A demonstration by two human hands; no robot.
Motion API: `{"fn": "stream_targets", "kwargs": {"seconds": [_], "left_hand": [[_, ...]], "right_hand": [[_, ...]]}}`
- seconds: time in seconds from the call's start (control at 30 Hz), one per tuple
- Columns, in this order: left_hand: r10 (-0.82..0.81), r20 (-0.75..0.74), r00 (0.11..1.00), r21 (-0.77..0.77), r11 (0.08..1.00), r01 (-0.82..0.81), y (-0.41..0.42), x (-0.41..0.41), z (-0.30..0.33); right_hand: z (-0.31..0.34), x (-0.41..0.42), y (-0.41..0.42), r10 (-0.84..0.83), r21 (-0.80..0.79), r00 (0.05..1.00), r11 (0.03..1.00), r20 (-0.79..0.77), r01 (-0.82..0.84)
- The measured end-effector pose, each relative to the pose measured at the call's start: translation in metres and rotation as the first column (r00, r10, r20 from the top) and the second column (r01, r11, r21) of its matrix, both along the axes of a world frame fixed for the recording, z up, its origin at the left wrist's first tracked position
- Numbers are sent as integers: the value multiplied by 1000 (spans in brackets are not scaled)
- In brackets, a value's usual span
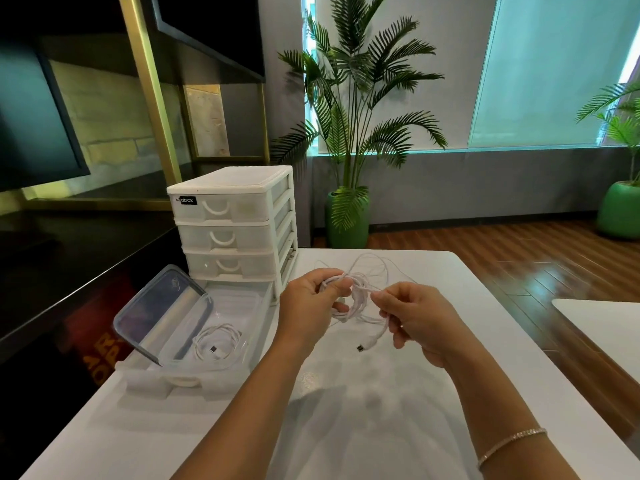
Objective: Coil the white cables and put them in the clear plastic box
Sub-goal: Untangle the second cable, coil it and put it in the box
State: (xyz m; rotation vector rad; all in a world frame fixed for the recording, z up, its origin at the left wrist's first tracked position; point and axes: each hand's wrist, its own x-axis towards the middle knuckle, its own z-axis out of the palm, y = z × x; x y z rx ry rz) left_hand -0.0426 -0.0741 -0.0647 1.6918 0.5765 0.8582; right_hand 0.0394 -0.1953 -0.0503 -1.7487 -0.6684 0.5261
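Note:
Above the white table [381,427] my left hand [308,306] grips a partly wound coil of white cable [356,292]. My right hand [415,317] pinches the same cable just right of the coil, and its USB plug [363,345] hangs below my fingers. More loose white cable [374,263] lies in loops on the table behind my hands. At the left stands the clear plastic box [242,303], with its lid [159,310] leaning up at its left side. One coiled white cable [216,342] lies inside it.
A white drawer unit [235,223] stands behind the box, which sits in its pulled-out bottom drawer [162,379]. Potted palms [349,133] stand on the wooden floor beyond the table. A second white table edge [602,320] shows at the right.

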Motion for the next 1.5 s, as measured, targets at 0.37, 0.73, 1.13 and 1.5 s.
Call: {"fn": "stream_targets", "kwargs": {"seconds": [0.37, 0.73, 1.13, 1.5], "left_hand": [[2, -1, 1000, -358, 934, -2, -6, 9, -4], [107, -7, 994, -355, 929, -103, -14, 12, -10], [49, 5, 999, -390, 920, -43, -20, 14, -7], [-23, 7, 1000, -480, 877, 23, -18, 12, 0]], "right_hand": [[-10, -9, 15, -113, 284, 972, 944, -206, 170], [-10, -14, 20, -83, 311, 914, 925, -398, 219], [-15, -9, 23, -123, 325, 855, 890, -504, 319], [-12, -5, 20, -37, 418, 852, 860, -521, 293]]}}
